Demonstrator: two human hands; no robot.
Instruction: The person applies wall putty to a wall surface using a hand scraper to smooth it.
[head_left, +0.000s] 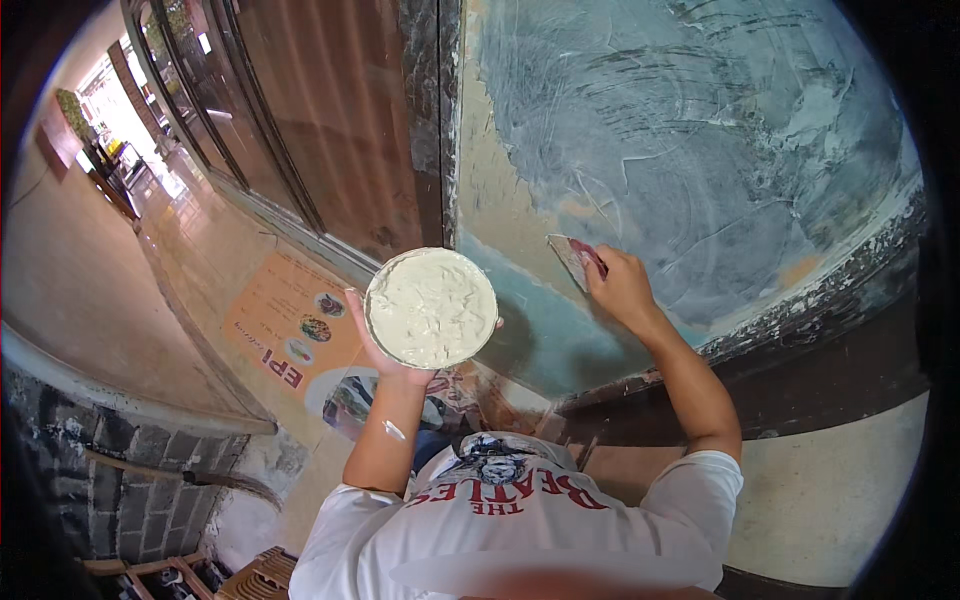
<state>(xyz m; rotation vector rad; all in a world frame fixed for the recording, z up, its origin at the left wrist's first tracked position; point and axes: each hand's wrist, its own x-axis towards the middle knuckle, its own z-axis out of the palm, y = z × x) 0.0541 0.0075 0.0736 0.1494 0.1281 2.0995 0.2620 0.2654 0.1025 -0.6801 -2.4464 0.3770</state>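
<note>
My left hand (377, 352) holds up a round tub of putty (430, 308) from beneath. Its thumb lies along the left side of the rim, and a fingertip shows at the right. Thick cream-coloured paste fills the tub. A white smear marks my left forearm. In my right hand (622, 287) is a putty knife (570, 258) with a reddish handle, its blade at the wall. I cannot tell whether the edge touches. Around it the wall panel (660, 150) is blue-grey with streaky white swirls, beige bare patches and a greenish band low down.
Left of the panel stands a dark-framed glass door (330, 110). A printed orange sheet (285, 310) covers part of the tiled floor, which leads to a bright opening at the far left. Below left are a grey block wall (130, 480) and a brown slatted object (255, 575).
</note>
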